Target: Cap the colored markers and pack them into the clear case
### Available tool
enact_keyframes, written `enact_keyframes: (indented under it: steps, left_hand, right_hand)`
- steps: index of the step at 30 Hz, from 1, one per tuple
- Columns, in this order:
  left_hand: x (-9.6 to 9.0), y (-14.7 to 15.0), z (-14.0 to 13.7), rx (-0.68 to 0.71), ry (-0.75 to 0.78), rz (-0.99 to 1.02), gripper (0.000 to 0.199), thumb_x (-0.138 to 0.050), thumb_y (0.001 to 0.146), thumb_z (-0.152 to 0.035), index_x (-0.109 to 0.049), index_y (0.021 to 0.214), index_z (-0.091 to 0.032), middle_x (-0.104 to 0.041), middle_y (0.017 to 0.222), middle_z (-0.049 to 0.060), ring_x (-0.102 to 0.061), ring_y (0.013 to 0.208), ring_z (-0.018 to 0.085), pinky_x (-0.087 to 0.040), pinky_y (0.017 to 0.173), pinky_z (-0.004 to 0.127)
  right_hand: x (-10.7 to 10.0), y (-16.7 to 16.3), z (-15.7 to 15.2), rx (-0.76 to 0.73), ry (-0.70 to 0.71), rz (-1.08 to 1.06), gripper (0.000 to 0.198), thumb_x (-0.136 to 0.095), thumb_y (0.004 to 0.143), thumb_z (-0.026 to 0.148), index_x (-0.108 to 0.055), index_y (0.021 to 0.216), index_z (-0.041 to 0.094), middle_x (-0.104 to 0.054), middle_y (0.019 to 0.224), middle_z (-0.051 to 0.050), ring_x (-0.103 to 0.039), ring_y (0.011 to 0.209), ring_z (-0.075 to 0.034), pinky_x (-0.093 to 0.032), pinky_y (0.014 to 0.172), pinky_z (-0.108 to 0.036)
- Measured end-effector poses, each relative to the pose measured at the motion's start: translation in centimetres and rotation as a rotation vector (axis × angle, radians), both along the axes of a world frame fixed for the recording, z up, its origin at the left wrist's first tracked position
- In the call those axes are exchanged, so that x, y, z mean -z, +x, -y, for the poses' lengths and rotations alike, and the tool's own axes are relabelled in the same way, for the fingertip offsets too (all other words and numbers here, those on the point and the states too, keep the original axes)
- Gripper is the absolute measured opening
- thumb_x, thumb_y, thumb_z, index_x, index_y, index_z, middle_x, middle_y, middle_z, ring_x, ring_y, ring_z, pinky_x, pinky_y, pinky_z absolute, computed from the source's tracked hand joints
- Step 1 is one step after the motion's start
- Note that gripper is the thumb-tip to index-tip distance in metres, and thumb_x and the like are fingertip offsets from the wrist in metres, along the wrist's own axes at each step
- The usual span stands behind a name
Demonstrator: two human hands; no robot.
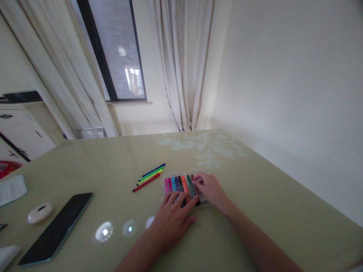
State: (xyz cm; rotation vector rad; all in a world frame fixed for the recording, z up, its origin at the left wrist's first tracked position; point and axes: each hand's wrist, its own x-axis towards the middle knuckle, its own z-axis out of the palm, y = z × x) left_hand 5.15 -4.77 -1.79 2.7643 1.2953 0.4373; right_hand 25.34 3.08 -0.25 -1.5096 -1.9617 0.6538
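A clear plastic case (202,198) lies unfolded on the table, with several colored markers (173,182) side by side in it, from pink through blue to orange. My left hand (174,217) rests across their lower ends, fingers spread. In the right part of the case lie a dark green marker (189,181) and a dark red marker (193,177). The thumb and forefinger of my right hand (209,187) are pinched on the dark red one. Left of the case, blue, green, yellow and red markers (149,182) lie loose on the tabletop.
On the left of the glossy table (119,158) are a black tablet (58,228), a white computer mouse (40,213) and a sheet of paper (13,190). A wall (289,94) runs along the right edge. Curtains (184,64) and a window stand behind.
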Motion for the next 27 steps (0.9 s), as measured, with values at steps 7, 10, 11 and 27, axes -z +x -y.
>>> enact_keyframes:
  steps: [7,10,11,27]
  left_hand:
    - [0.2,0.1,0.0,-0.024,0.007,0.008,0.058,-0.053,0.101,-0.048,-0.038,0.156,-0.037,-0.056,0.138,0.006,-0.048,0.123,0.030,-0.037,0.109,0.054]
    - [0.1,0.3,0.0,-0.026,0.012,0.002,0.058,-0.053,0.101,-0.050,-0.040,0.155,-0.037,-0.056,0.136,0.006,-0.048,0.121,0.031,-0.037,0.108,0.055]
    - [0.0,0.3,0.1,-0.025,0.014,-0.002,0.057,-0.053,0.101,-0.051,-0.041,0.154,-0.037,-0.056,0.136,0.006,-0.049,0.121,0.031,-0.038,0.107,0.055]
    - [-0.2,-1.0,-1.1,-0.096,0.024,0.106,0.038,-0.048,0.105,-0.039,-0.055,0.141,-0.029,-0.063,0.130,0.006,-0.055,0.119,0.025,-0.042,0.104,0.044]
  right_hand:
    - [0.3,-0.2,0.0,-0.023,0.080,0.077,0.010,-0.063,0.093,0.018,-0.071,0.087,0.020,-0.075,0.080,-0.003,-0.068,0.074,-0.017,-0.046,0.071,-0.027]
    - [0.2,-0.1,-0.1,-0.050,0.111,0.103,0.013,-0.062,0.094,0.018,-0.071,0.085,0.020,-0.076,0.084,-0.003,-0.068,0.077,-0.018,-0.045,0.073,-0.028]
    - [0.1,0.0,-0.1,-0.060,0.116,0.098,0.014,-0.061,0.094,0.017,-0.071,0.085,0.020,-0.076,0.085,-0.003,-0.067,0.079,-0.018,-0.045,0.074,-0.028]
    - [-0.2,0.4,0.0,-0.069,0.124,0.181,0.014,-0.066,0.090,0.019,-0.073,0.078,0.019,-0.073,0.077,-0.003,-0.061,0.070,-0.017,-0.039,0.067,-0.027]
